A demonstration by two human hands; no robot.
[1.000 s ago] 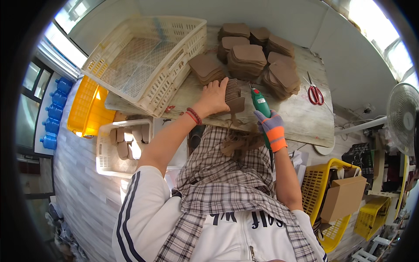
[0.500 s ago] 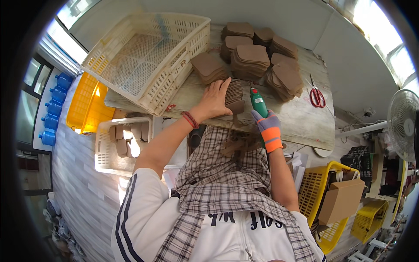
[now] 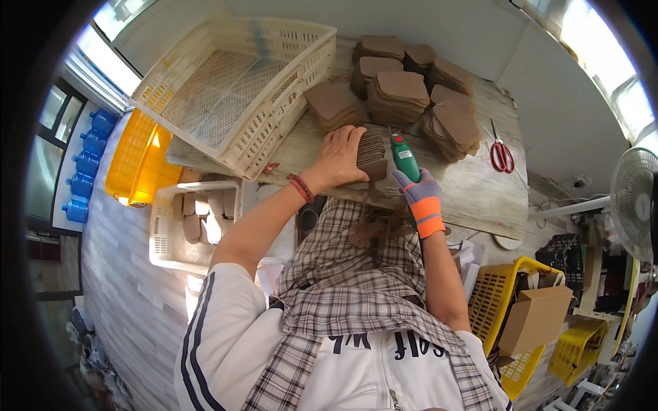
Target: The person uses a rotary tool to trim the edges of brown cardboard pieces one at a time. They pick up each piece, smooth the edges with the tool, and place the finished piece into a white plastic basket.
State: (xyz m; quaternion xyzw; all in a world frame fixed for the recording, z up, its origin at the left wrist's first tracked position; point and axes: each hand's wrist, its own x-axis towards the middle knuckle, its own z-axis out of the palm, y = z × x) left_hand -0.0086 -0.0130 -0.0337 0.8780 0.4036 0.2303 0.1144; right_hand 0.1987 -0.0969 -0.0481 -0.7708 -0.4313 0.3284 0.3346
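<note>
My bare left hand (image 3: 337,156), with a red bracelet at the wrist, is closed around a row of thin brown pieces (image 3: 372,152) standing on edge near the table's front. Just right of that row, my right hand (image 3: 420,195), in a grey and orange glove, grips a green handheld power tool (image 3: 405,159). Its thin tip points away from me, close to the row's right side but apart from it. Behind lie several stacks of flat brown rounded pieces (image 3: 399,88). Another stack (image 3: 330,104) lies beyond my left fingers.
White plastic crates (image 3: 236,154) stand stacked at the table's left. Red-handled scissors (image 3: 502,156) lie on the right of the table (image 3: 473,198). Below left, a white basket (image 3: 161,229) holds brown pieces. A yellow basket (image 3: 490,294) and a fan (image 3: 634,198) stand at right.
The near pieces of the row under my left hand have come closer together and more in line. The tool's tip has shifted slightly left toward the row. The whole view has moved a little.
</note>
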